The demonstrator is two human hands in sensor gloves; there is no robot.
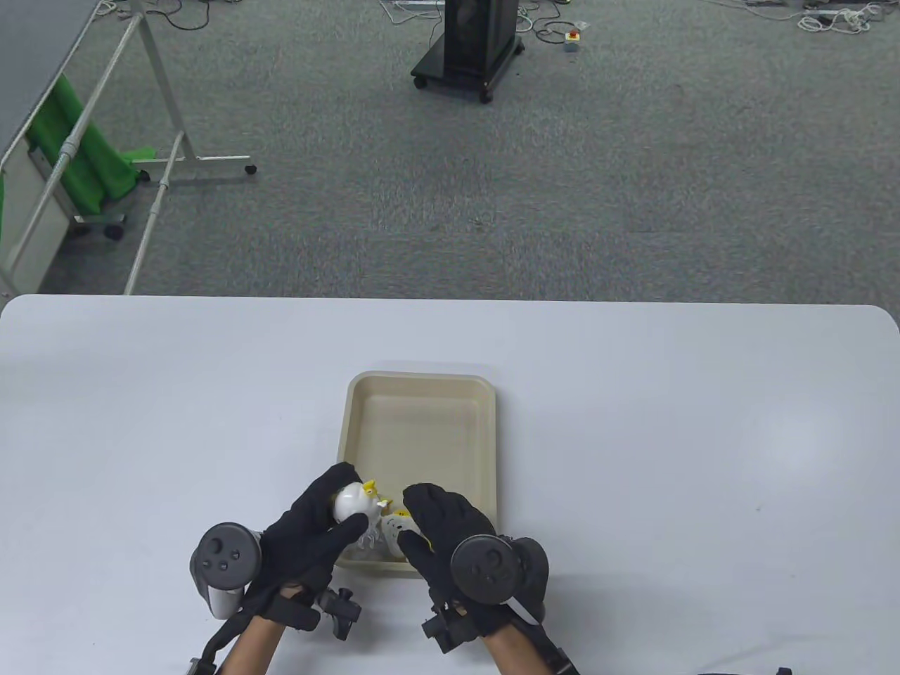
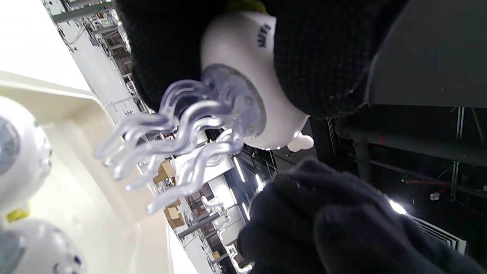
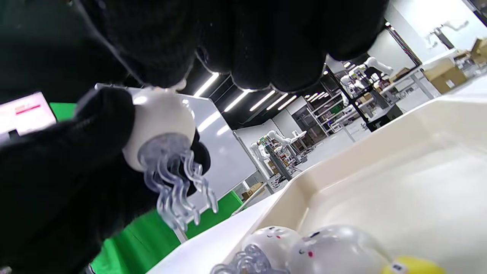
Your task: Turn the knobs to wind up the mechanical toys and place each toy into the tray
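Observation:
My left hand (image 1: 332, 503) grips a round white wind-up toy (image 1: 354, 500) with yellow trim, lifted over the near end of the beige tray (image 1: 422, 380). Clear wavy legs (image 2: 179, 125) hang from the toy's underside, and a small white knob (image 2: 300, 142) sticks out of its side. My right hand (image 1: 420, 518) hovers beside it with curled fingers (image 3: 266, 45); the left wrist view shows a small gap between them and the knob. Two white toys (image 3: 274, 239) (image 3: 335, 243) and a yellow piece (image 3: 411, 266) lie in the tray's near end.
The tray's far half (image 1: 422, 429) holds nothing. White tabletop (image 1: 668, 436) stretches to both sides. Beyond the table's far edge is carpeted floor with a white metal frame (image 1: 162, 91) at the left and a black wheeled stand (image 1: 467, 42).

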